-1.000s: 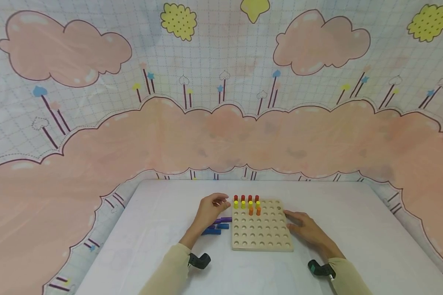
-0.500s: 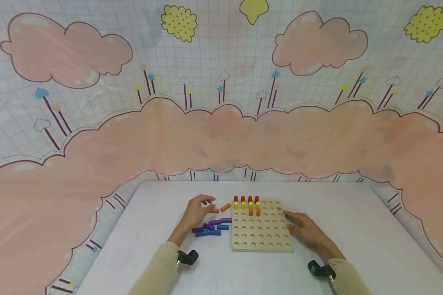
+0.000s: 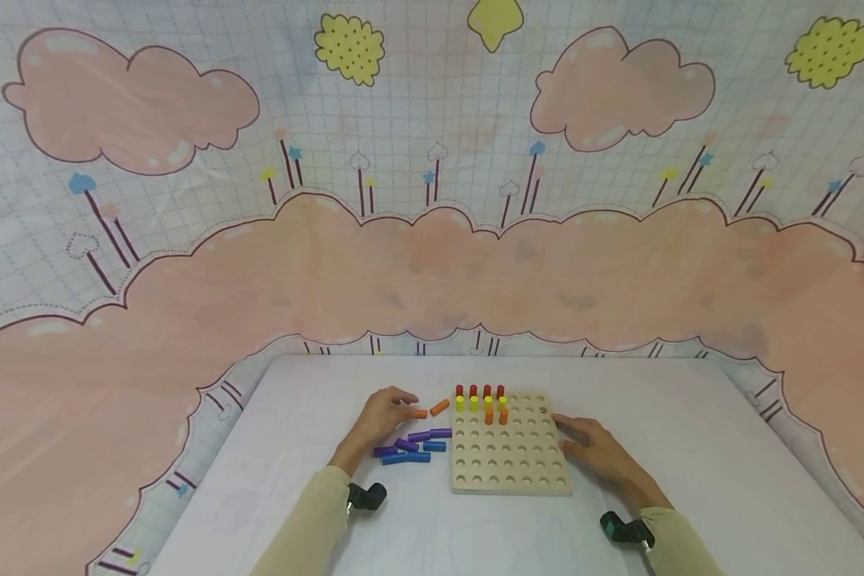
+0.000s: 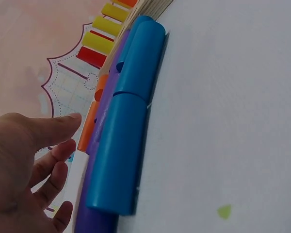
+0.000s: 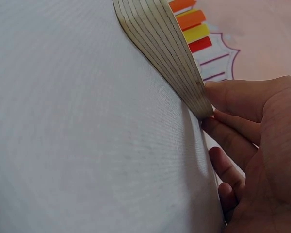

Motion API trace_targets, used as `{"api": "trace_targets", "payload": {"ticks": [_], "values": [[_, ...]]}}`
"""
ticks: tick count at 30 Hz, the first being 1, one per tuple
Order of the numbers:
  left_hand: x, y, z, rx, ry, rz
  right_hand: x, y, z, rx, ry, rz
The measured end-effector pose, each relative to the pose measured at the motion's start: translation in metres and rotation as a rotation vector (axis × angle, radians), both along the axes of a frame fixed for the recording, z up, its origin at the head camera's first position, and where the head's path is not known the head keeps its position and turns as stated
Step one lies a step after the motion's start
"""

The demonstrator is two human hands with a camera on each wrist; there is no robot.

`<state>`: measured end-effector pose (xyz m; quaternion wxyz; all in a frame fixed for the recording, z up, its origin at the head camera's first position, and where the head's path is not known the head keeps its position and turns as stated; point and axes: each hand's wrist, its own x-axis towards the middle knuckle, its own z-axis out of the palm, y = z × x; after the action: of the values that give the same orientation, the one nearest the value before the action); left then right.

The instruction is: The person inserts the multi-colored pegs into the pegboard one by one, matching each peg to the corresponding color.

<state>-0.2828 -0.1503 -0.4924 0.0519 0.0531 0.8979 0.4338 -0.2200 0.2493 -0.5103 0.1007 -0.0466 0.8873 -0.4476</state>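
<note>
My left hand [image 3: 378, 418] is beside a loose orange peg [image 3: 421, 414], its fingers loosely bent. In the left wrist view the thumb [image 4: 63, 128] comes close to that peg's end, with a gap to the fingers; contact cannot be told. A second orange peg [image 3: 440, 407] lies between it and the wooden pegboard [image 3: 511, 487]. Red pegs [image 3: 487, 391], yellow pegs [image 3: 474, 405] and two orange pegs [image 3: 489, 417] stand in the board's far left holes. My right hand [image 3: 605, 454] holds the board's right edge, thumb [image 5: 233, 97] and fingers at its corner.
Purple pegs [image 3: 419, 437] and blue pegs [image 3: 418, 458] lie left of the board on the white table [image 3: 504, 536]. A cloth printed with clouds [image 3: 432, 276] hangs behind. Black wrist cameras [image 3: 367, 497] are worn at both cuffs.
My left hand has moved left from the board's far left corner down to the loose orange pegs, uncovering the purple and blue pegs. The right hand and board stay put.
</note>
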Motion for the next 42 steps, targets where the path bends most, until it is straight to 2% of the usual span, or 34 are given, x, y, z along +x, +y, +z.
{"api": "trace_targets", "payload": {"ticks": [5,14,18,25,29,42], "values": [[-0.003,0.001,-0.004,-0.067,0.033,-0.043,-0.001,0.0,0.002,-0.012,0.005,0.012],[-0.006,0.002,-0.008,-0.097,-0.002,-0.019,-0.004,0.003,0.002,-0.018,-0.007,0.007],[-0.004,0.002,-0.007,-0.076,0.014,-0.008,-0.004,0.002,0.002,-0.015,-0.011,0.003],[-0.001,0.001,-0.006,-0.037,0.09,0.034,-0.003,0.001,0.003,-0.018,-0.035,-0.012],[0.002,0.001,-0.001,0.006,0.108,0.051,-0.004,0.002,0.001,0.007,-0.024,-0.007],[0.02,0.008,0.013,0.038,0.147,0.032,-0.005,0.004,-0.001,0.011,-0.002,0.009]]}}
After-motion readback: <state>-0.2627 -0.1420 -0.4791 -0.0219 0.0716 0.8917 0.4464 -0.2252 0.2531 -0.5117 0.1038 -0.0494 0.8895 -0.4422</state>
